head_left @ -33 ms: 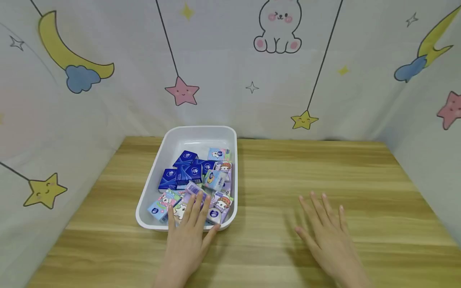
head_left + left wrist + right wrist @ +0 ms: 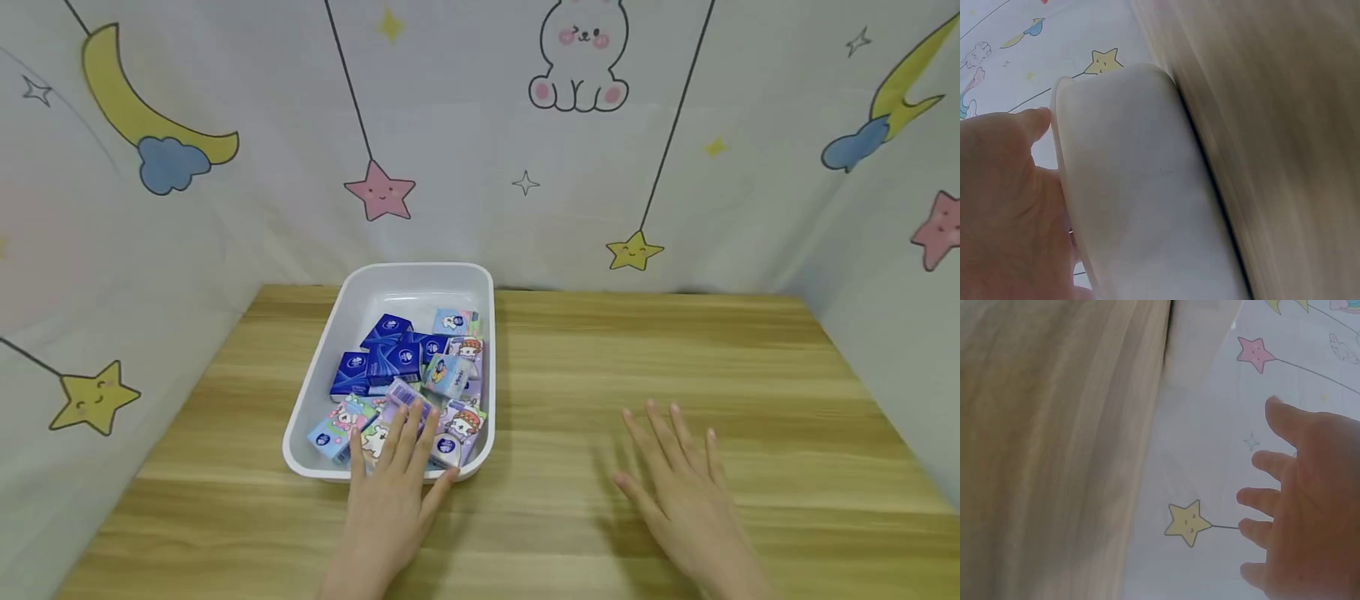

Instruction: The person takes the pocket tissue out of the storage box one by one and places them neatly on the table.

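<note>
A white plastic tub [image 2: 315, 417] stands on the left of the table, filled with small tissue packs. Dark blue packs [image 2: 393, 362] lie toward its middle, with pastel cartoon-printed packs [image 2: 448, 375] around them. My left hand [image 2: 392, 500], fingers straight and spread, is over the tub's near rim and holds nothing; whether it touches the packs I cannot tell. In the left wrist view, that hand is beside the outer wall of the tub [image 2: 1141, 187]. Off to the right, my right hand [image 2: 690, 508] hovers above the table, palm down, fingers spread, with nothing in it.
The wood-grain table [image 2: 637, 358] extends to the right of the tub. Behind it and at both sides hangs a white cloth [image 2: 465, 125] printed with stars, moons and a bear.
</note>
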### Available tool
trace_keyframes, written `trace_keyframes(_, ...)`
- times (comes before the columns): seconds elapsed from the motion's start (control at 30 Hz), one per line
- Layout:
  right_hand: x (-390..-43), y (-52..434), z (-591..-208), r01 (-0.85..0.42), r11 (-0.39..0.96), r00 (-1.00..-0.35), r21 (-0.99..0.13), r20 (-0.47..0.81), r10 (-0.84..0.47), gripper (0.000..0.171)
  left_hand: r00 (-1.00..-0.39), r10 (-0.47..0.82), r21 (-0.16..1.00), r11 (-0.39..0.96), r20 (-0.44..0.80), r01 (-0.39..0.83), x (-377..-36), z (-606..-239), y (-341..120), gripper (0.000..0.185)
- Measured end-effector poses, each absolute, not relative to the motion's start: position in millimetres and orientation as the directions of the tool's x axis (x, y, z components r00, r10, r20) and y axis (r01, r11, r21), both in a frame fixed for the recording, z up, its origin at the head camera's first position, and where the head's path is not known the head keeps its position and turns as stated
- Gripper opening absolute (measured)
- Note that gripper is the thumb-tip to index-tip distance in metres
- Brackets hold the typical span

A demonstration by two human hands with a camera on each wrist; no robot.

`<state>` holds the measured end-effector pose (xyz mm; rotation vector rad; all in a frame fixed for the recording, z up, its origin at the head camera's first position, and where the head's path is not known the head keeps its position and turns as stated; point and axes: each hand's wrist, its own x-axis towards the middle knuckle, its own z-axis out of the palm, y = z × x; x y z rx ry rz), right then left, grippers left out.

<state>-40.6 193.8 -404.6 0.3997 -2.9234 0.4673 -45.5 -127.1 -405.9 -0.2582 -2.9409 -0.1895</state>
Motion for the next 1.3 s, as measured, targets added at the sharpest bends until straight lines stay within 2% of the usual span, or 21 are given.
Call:
trace_keyframes(0.43,-40.5,192.5,-409.6,-0.327,0.91,-0.936,-0.255,0.221,-0.274,0.073,-0.965,0.166,0.092,0.978,0.205,0.188,-41.4,-406.3,-127.2,0.075)
trace_keyframes(0.67,-37.2,192.5,-411.6,-0.315,0.912,-0.94,-0.264,0.222,-0.26,0.074,-0.974,0.128,0.128,0.98,0.19,0.153,-37.6,-403.6,-133.5,0.076)
trace_keyframes(0.83,-39.3,191.8,-410.3,-0.338,0.915,-0.923,-0.222,0.268,-0.276,0.074,-0.977,0.107,0.142,0.981,0.185,0.135,-38.5,-396.6,-145.2,0.076)
trace_keyframes(1.0,-44.6,185.4,-400.5,-0.359,0.913,-0.905,-0.194,0.311,-0.29,0.074,-0.983,0.091,0.181,0.976,0.162,0.12,-47.1,-382.4,-161.1,0.074)
trace_keyframes(1.3,-64.1,160.0,-383.2,-0.342,0.909,-0.928,-0.238,0.237,-0.287,0.075,-0.989,0.064,0.297,0.95,0.136,0.102,-72.2,-369.9,-187.9,0.075)
